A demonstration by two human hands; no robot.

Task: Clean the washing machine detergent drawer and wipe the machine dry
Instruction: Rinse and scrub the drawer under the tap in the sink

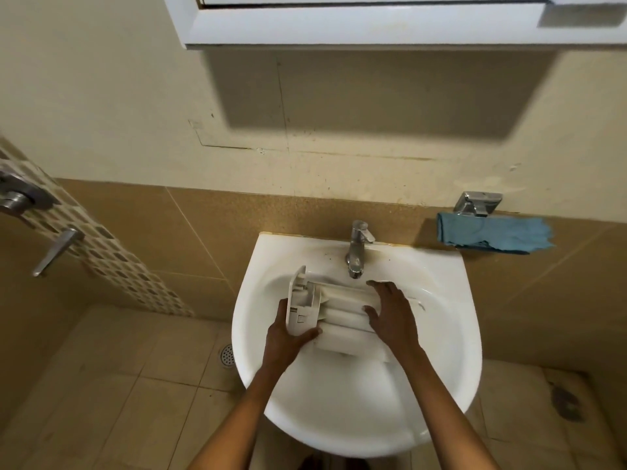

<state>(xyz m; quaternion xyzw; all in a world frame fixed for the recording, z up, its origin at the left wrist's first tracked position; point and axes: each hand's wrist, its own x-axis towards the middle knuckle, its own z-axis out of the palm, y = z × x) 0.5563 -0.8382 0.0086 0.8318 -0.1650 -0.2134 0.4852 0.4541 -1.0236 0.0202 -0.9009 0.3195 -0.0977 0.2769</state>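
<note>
The white plastic detergent drawer [339,308] lies across the bowl of a white wash basin [441,368], its front panel turned to the left. My left hand [288,334] grips that front panel from below, thumb curled over its lower edge. Flat on the drawer's right part lies my right hand [390,312], fingers straight and spread. Just behind the drawer stands the chrome tap [358,247]; no water is seen running.
A blue cloth [492,234] hangs from a chrome holder [478,203] on the wall right of the basin. A white cabinet [373,22] juts out overhead. Shower fittings [20,198] are at the left, and a floor drain [226,355] lies beside the basin.
</note>
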